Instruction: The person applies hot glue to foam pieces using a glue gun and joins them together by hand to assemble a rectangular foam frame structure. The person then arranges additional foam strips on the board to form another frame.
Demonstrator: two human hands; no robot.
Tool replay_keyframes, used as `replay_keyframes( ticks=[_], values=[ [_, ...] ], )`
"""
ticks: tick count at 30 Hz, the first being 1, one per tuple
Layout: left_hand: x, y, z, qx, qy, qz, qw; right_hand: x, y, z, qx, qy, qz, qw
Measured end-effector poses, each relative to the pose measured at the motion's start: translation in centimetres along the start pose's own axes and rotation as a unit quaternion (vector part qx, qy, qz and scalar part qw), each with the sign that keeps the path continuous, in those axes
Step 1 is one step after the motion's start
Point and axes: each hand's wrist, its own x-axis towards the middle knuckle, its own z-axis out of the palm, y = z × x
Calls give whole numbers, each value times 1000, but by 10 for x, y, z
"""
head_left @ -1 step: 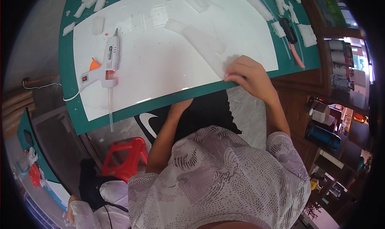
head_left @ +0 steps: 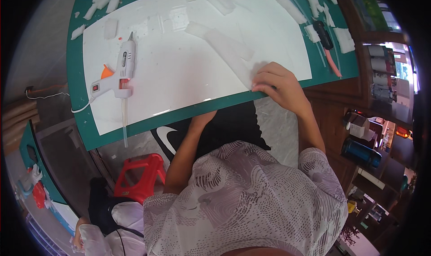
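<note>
My right hand point(head_left: 279, 86) is closed at the near edge of the table, its fingertips pinching the near end of a long white foam strip point(head_left: 228, 56). The strip slants away to the far left across a glossy white sheet point(head_left: 161, 76), and a second thin piece overlaps its side. My left hand point(head_left: 204, 118) rests low by my lap; the table edge covers its fingers. On the left of the sheet lies a white glue gun point(head_left: 125, 61) with an orange trigger, a clear glue stick point(head_left: 125, 126) jutting from its back over the edge.
A green mat point(head_left: 81, 94) lies under the sheet. Foam scraps point(head_left: 102, 0) are at the far left, more foam point(head_left: 344, 39) at the right beside a black tool with a pink handle point(head_left: 330, 54). Below are a red stool point(head_left: 141, 175) and another person point(head_left: 112, 224).
</note>
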Motion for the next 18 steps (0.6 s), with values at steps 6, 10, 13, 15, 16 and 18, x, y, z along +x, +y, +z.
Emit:
replay_keyframes(
  ticks=[6, 10, 13, 15, 16, 18],
  values=[
    [-2, 1, -4, -16, 17, -16, 1000, 1, -7, 6, 0, 4, -43, 999],
    [-3, 1, -3, 1, -3, -18, 1000, 3, -11, 2, -24, -6, -57, 998],
    [-3, 8, -2, 36, -20, -38, 998, 0, -14, 0, -69, -20, -60, 996],
    [-1, 8, -1, 25, 18, -31, 999, 5, -22, 3, -59, -10, -96, 994],
    [2, 9, -3, 3, 42, -14, 999, 7, -26, 2, -49, -5, -97, 994],
    [3, 11, -10, 20, 11, -31, 999, 14, -33, -1, -37, 0, -108, 993]
  ],
)
